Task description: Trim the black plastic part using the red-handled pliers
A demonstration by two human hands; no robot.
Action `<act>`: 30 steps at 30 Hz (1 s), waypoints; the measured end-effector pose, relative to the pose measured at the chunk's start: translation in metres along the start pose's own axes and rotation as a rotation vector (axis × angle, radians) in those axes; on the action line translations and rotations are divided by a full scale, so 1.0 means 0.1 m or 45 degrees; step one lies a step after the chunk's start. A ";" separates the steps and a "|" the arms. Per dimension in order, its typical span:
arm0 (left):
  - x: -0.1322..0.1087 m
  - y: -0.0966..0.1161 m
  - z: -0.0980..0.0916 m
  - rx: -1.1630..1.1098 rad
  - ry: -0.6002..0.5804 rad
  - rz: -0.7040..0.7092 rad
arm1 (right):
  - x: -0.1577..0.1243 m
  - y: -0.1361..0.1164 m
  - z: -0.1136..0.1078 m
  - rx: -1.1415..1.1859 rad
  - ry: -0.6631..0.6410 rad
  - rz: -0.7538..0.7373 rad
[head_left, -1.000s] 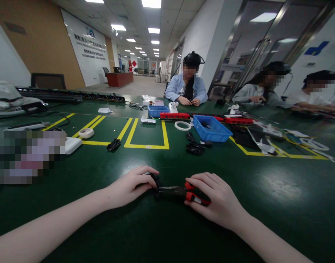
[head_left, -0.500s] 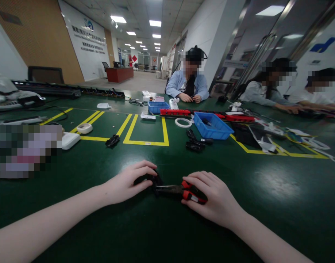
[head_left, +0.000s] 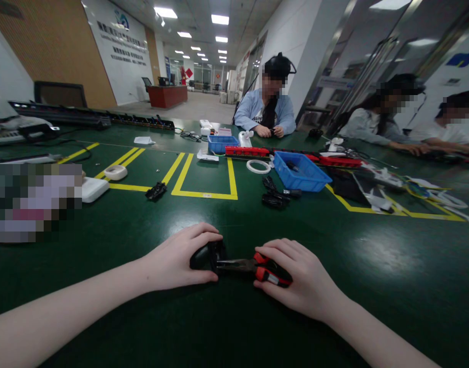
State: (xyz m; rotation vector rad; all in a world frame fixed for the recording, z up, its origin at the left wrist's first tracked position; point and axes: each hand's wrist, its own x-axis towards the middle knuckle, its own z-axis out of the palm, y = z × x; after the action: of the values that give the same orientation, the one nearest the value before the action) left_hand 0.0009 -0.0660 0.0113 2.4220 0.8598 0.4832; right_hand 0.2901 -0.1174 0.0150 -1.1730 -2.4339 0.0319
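My right hand (head_left: 291,271) is wrapped round the red and black handles of long-nose pliers (head_left: 238,265), whose narrow jaws point left. The jaw tips reach a small black part (head_left: 218,250); whether they grip it I cannot tell. My left hand (head_left: 184,255) holds this part at its edges, fingertips at the far side and thumb at the near side, with a gap under the palm. The part's exact kind is too dark to make out. Both hands rest low over the green table (head_left: 234,322).
Beyond my hands lie a crumpled black bundle (head_left: 156,190) and several black pieces (head_left: 275,197) beside a blue bin (head_left: 301,171). A white tape roll (head_left: 115,172), a white ring (head_left: 258,166) and red rails (head_left: 247,151) lie farther off. Opposite sits a person (head_left: 265,112); others sit at the right.
My left thumb has moved slightly toward me and the fingers span wider round the black part, which now stands more upright. The pliers have hardly moved. The view has shifted slightly.
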 end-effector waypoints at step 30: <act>0.01 -0.06 -0.03 0.092 -0.161 0.257 | 0.01 -0.04 0.04 -0.020 0.058 -0.078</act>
State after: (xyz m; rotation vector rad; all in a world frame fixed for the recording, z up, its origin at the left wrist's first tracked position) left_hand -0.0030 -0.0605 0.0105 2.5883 0.5917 0.3726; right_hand 0.2854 -0.1186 0.0120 -1.0936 -2.4330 -0.0321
